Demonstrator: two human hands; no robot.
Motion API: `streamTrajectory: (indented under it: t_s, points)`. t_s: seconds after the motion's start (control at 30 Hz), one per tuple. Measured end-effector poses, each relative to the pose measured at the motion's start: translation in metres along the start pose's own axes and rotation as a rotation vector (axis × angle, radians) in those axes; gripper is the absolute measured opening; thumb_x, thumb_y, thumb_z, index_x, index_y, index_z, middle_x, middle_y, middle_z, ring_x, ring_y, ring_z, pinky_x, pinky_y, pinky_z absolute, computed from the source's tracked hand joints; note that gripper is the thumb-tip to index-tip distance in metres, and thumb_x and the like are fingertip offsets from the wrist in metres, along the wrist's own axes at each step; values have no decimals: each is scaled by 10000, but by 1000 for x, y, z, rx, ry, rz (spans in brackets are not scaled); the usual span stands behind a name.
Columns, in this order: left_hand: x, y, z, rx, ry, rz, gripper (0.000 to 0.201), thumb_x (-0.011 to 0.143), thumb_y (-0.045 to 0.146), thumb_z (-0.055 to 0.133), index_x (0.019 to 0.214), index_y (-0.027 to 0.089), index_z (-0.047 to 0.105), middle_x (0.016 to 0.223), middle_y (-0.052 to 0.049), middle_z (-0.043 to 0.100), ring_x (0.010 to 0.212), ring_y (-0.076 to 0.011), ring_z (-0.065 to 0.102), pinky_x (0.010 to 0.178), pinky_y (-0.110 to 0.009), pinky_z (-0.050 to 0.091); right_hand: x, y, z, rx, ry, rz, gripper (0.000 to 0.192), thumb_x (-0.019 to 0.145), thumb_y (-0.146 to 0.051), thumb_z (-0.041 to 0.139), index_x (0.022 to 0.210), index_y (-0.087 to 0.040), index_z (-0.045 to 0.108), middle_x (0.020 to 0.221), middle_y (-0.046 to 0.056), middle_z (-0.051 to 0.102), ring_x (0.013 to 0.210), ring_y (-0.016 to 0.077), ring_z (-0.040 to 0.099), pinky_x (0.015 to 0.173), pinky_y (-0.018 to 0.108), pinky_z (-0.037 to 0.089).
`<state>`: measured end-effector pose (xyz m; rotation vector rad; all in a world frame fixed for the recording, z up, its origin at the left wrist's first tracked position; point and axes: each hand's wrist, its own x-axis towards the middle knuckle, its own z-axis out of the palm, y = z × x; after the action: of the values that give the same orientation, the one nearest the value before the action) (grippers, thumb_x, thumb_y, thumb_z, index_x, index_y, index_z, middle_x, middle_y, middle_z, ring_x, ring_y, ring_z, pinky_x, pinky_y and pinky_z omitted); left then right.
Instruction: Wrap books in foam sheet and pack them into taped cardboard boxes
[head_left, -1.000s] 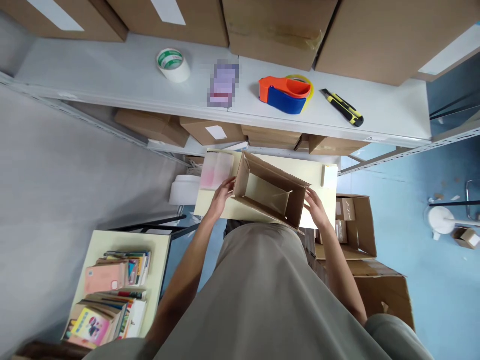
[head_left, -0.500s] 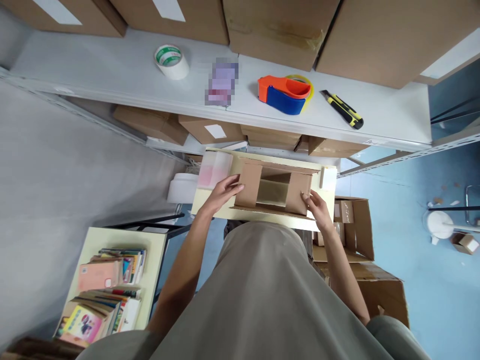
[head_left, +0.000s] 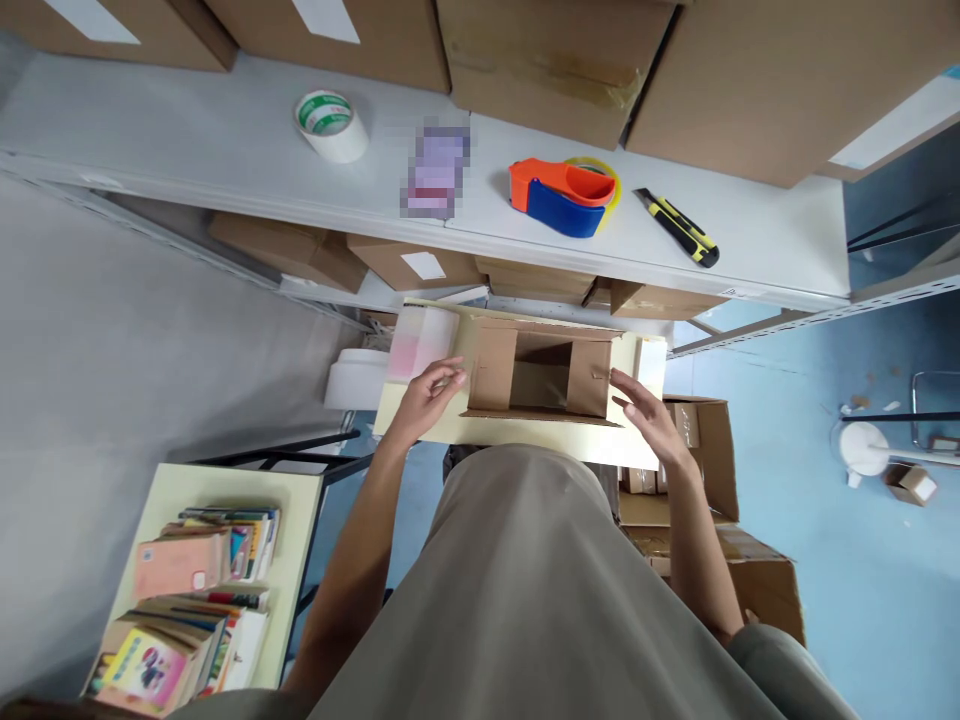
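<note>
Head view: open cardboard box point(head_left: 493, 372) on middle of desk point(head_left: 469, 430), end flaps folded inward, dim interior between. Left hand point(head_left: 427, 402) loosely open beside box's left end; right hand point(head_left: 651, 418) spread at right end, contact unclear. Past desk's right edge, larger carton point(head_left: 718, 450) holds smaller boxes point(head_left: 685, 424).

Brown box point(head_left: 495, 370); cream table point(head_left: 480, 430)

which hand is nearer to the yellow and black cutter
Right: the right hand is below the cutter in the picture; the left hand is farther off, by the left end of the open box.
</note>
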<state>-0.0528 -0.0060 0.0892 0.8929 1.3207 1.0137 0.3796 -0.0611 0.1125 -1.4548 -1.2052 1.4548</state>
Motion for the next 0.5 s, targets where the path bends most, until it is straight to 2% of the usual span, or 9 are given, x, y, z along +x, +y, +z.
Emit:
streamTrajectory:
  t_s: [0.07, 0.1, 0.17, 0.23, 0.3, 0.33, 0.4, 0.5]
  points:
    - [-2, -1, -6, 82, -50, 24, 386, 835, 537, 1006, 846, 212, 797, 1559, -177, 723, 1437, -361, 697, 1165, -386, 600, -5, 0, -6, -16, -111, -10, 816, 825, -798, 949, 1520, -406, 776, 1843, 88, 499, 1706, 428, 474, 1376, 636, 451]
    - [-3, -2, -8, 131, -102, 23, 378, 864, 561, 971, 935, 218, 829, 1610, -170, 693, 1478, -375, 677, 1198, -418, 590, -5, 2, -8, -31, -146, -8, 867, 788, -783, 985, 1539, -411, 763, 1862, 93, 467, 1715, 439, 456, 1378, 653, 440]
    - [-4, 1, -12, 246, -256, 10, 446, 933, 556, 879, 1264, 259, 845, 1734, -137, 601, 1604, -390, 585, 1271, -483, 553, -4, 6, -10, -72, -174, -8, 931, 758, -774, 1010, 1569, -404, 741, 1876, 109, 435, 1727, 453, 429, 1379, 680, 423]
    - [-5, 6, -16, 382, -419, 10, 593, 984, 512, 787, 1546, 328, 735, 1846, -90, 472, 1730, -381, 433, 1334, -521, 503, -1, 10, -9, -110, -175, -23, 966, 780, -817, 970, 1608, -393, 709, 1874, 126, 429, 1727, 460, 423, 1373, 693, 424]
    - [-6, 13, -19, 495, -520, 38, 661, 989, 494, 761, 1631, 366, 672, 1905, -60, 372, 1791, -374, 315, 1359, -518, 484, 2, 11, -8, -145, -160, -50, 971, 823, -866, 903, 1640, -392, 679, 1849, 137, 457, 1704, 456, 456, 1350, 690, 459]
    - [-6, 15, -19, 535, -549, 51, 680, 974, 506, 781, 1631, 369, 672, 1912, -58, 354, 1794, -379, 307, 1354, -511, 496, 3, 11, -7, -160, -145, -63, 952, 848, -877, 872, 1644, -395, 674, 1824, 140, 484, 1681, 449, 489, 1334, 681, 485]
    - [-5, 16, -18, 575, -545, 71, 657, 944, 567, 829, 1554, 342, 730, 1878, -89, 412, 1744, -396, 412, 1307, -500, 554, 5, 12, -3, -183, -98, -83, 864, 906, -862, 828, 1620, -394, 697, 1745, 142, 557, 1600, 422, 580, 1289, 642, 550]
    - [1, 7, -9, 583, -356, 101, 580, 962, 657, 815, 1396, 273, 779, 1620, -150, 666, 1452, -357, 714, 1184, -489, 642, 12, 15, 5, -235, 36, -73, 757, 985, -803, 780, 1594, -358, 724, 1557, 151, 674, 1350, 354, 744, 1183, 579, 649]
